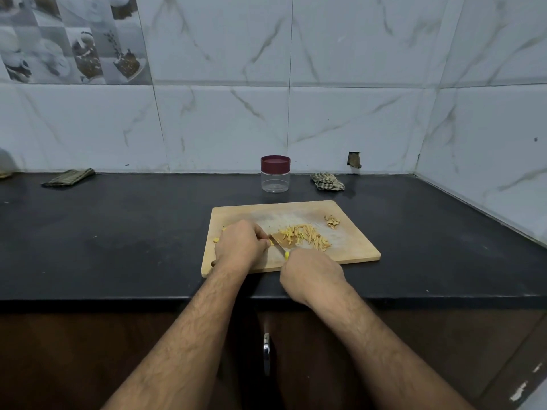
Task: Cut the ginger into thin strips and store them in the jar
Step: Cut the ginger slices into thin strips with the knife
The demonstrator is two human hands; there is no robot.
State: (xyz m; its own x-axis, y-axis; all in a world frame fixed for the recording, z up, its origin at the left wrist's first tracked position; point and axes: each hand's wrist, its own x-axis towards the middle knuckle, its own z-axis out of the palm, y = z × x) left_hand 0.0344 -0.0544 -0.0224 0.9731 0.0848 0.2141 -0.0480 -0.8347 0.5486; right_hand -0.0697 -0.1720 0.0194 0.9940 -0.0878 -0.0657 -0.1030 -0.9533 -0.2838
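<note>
Right grip [310, 275] clamped on knife [277, 242] | left grip [239, 247] pinning ginger [270, 242] | strips [306, 236] on board [355, 247]

The ginger strips [306, 236] lie in a loose, pale yellow pile at the middle of my wooden cutting board [355, 247], with a small heap of peelings [332, 221] near its far right corner. Behind the board, the clear jar [275, 180] stands upright, its maroon lid [275, 163] on.
</note>
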